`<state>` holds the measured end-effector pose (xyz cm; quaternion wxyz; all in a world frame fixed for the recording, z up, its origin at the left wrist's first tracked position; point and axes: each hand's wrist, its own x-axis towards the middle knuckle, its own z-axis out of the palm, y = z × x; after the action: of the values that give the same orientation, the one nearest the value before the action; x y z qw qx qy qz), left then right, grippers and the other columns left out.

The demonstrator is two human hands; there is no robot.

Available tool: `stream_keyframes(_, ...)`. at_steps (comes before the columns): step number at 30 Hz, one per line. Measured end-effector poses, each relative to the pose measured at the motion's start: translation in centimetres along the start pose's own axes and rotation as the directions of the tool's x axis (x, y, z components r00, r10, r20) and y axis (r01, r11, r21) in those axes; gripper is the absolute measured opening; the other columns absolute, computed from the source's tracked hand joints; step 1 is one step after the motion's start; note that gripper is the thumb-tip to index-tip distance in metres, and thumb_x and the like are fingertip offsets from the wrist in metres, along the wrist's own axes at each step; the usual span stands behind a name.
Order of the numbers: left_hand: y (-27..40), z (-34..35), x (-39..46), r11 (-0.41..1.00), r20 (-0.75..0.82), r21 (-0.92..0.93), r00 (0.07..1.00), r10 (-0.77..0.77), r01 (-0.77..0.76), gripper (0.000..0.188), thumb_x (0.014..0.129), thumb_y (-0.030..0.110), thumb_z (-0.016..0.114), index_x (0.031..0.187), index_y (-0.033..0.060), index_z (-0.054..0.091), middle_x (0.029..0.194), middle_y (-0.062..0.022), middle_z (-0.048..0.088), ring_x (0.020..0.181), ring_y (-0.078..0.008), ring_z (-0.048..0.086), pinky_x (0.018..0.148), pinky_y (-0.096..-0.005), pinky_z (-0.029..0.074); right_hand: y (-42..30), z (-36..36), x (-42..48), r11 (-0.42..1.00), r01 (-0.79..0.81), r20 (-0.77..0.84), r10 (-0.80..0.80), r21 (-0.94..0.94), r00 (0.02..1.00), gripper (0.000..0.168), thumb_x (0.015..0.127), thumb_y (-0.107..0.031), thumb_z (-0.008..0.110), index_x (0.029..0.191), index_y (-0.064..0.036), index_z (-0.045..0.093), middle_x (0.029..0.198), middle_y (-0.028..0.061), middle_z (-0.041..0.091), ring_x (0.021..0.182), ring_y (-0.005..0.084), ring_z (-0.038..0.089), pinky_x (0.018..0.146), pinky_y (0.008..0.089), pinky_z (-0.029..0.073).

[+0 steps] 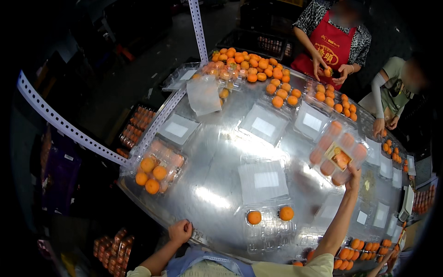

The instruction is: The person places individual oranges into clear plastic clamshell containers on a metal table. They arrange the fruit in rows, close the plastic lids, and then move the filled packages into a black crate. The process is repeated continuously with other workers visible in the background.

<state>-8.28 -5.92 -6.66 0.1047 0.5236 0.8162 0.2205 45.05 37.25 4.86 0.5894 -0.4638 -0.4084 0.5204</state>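
Observation:
My right hand [353,176] grips the near edge of a closed clear plastic clamshell of orange fruit, seemingly persimmons [326,142], with a picture label on its lid, held over the right part of the table. My left hand [180,231] rests curled at the table's near edge, with nothing visible in it. Between my arms an open clamshell [264,239] lies before me with two persimmons [254,217] in its upper row and a white pad in its lid [263,181]. At the left, another clamshell [152,178] holds several persimmons.
Loose persimmons [263,64] are heaped at the table's far side. Open clamshells line the metal table [211,166]. A perforated metal upright [199,31] and rail stand at left. A co-worker in a red apron [328,41] handles a fruit; another person [387,93] works at far right.

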Motion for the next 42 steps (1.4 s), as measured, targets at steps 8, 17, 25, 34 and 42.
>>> stream_keyframes(8,1.0,0.7,2.2,0.822,-0.021,-0.558,0.988,-0.152,0.115,0.013,0.079,0.012,0.067,0.077,0.0026,0.059,0.061,-0.0049,0.056,0.056,-0.0110,0.053,0.053,-0.0258,0.043,-1.2,5.1,-7.1,0.927,0.010,0.028,-0.022,0.374,0.999,0.046,0.083,-0.020,0.059,0.122,0.003,0.047,0.117,0.0134,0.056,0.109,0.0245,0.054,0.098,0.0392,0.039)
stream_keyframes(17,13.8,-4.5,8.3,-0.036,0.514,-0.852,0.848,0.130,0.522,0.042,0.081,0.012,0.064,0.119,0.0039,0.047,0.108,-0.0083,0.059,0.102,-0.0166,0.054,0.085,-0.0289,0.046,7.7,24.8,-29.1,0.850,-0.174,-0.126,0.270,0.498,0.955,0.053,0.071,-0.006,0.070,0.119,-0.001,0.048,0.108,0.0071,0.057,0.096,0.0196,0.057,0.087,0.0342,0.047)
stream_keyframes(25,3.9,-3.8,8.3,-0.127,0.654,-0.753,0.756,-0.032,0.646,0.039,0.085,0.017,0.060,0.118,-0.0016,0.050,0.111,-0.0125,0.059,0.102,-0.0229,0.058,0.090,-0.0368,0.047,12.5,31.7,-40.5,0.732,-0.544,0.018,0.590,0.412,0.807,0.054,0.073,-0.013,0.071,0.120,0.000,0.046,0.108,0.0076,0.056,0.098,0.0185,0.055,0.085,0.0321,0.045)
stream_keyframes(34,-1.3,-3.6,12.8,-0.046,0.819,-0.548,0.547,0.177,0.835,0.035,0.084,0.012,0.058,0.115,-0.0018,0.051,0.104,-0.0118,0.062,0.093,-0.0212,0.062,0.081,-0.0340,0.053,14.4,25.2,-44.1,0.814,-0.564,-0.079,0.576,0.138,0.813,0.061,0.088,-0.039,0.053,0.132,0.000,0.036,0.117,0.0127,0.056,0.097,0.0169,0.056,0.072,0.0282,0.048)
stream_keyframes(42,2.2,-2.9,18.1,0.512,0.896,-0.443,0.357,0.263,0.736,0.035,0.073,0.014,0.071,0.103,-0.0002,0.058,0.086,-0.0065,0.064,0.068,-0.0151,0.063,0.057,-0.0260,0.052,14.5,21.6,-39.7,0.858,-0.508,-0.338,0.503,0.080,0.796,0.058,0.093,-0.044,0.041,0.126,0.004,0.041,0.110,0.0129,0.060,0.081,0.0160,0.064,0.060,0.0225,0.047)
